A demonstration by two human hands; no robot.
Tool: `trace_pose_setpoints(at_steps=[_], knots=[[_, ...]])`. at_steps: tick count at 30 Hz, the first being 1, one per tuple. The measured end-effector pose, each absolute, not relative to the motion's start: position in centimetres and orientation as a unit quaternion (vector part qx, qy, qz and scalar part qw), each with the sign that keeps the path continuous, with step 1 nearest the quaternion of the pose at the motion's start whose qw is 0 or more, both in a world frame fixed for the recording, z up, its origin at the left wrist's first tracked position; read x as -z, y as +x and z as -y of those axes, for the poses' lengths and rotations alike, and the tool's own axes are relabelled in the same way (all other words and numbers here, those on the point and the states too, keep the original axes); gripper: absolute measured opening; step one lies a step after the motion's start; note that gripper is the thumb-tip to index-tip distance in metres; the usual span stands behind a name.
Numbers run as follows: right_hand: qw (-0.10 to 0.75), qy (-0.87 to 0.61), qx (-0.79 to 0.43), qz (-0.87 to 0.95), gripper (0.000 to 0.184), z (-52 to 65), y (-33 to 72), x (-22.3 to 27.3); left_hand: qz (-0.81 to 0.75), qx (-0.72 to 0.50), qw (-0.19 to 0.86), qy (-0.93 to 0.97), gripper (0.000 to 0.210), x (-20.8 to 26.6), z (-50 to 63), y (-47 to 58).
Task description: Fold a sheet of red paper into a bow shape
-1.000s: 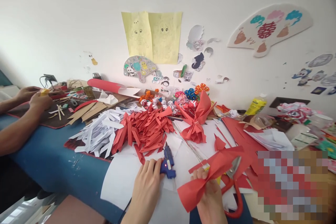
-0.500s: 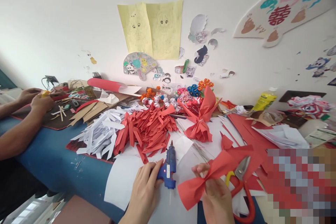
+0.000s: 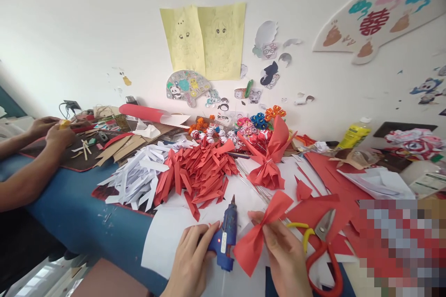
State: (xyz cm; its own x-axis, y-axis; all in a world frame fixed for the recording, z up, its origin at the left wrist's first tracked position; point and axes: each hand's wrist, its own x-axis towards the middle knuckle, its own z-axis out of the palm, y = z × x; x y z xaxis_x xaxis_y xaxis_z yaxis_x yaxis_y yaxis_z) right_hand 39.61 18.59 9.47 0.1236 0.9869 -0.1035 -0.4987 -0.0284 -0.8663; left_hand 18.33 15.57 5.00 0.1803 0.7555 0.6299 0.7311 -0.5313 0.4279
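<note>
My left hand (image 3: pixel 191 256) is closed around the handle of a blue hot glue gun (image 3: pixel 227 234), whose nozzle points away from me and whose small red light glows. Pinched at its gathered middle, a red paper bow (image 3: pixel 262 236) is in my right hand (image 3: pixel 281 253), just right of the glue gun. A clear glue stick pokes out of the gun's back end. Right beside my right hand lie scissors (image 3: pixel 324 246) with red and yellow handles, blades partly apart. White paper (image 3: pixel 167 241) lies beneath the gun.
Piles of white paper strips (image 3: pixel 137 174) and folded red strips (image 3: pixel 202 167) lie ahead. Behind the bow are a larger red paper bow (image 3: pixel 268 174) and thin wires (image 3: pixel 256 185). A yellow bottle (image 3: pixel 354 133) stands at right. Another person's hands (image 3: pixel 57 137) work at far left.
The red bow has been turned more upright in my right hand and shifted slightly left, nearer the glue gun. The gun sits a little lower, still in my left hand.
</note>
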Motion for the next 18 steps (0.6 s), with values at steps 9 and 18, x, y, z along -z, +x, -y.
trace_pose_setpoints(at_steps=[9, 18], knots=[[0.620, -0.365, -0.633, 0.286, 0.030, -19.4, 40.1, -7.1, -0.483, -0.499, 0.142, 0.705, 0.043, -4.9, -14.8, 18.9], [0.636, -0.343, -0.632, 0.280, 0.024, -20.1, 39.2, -6.4, -0.476, -0.560, 0.259, 0.626, 0.034, -6.7, -14.5, 19.1]])
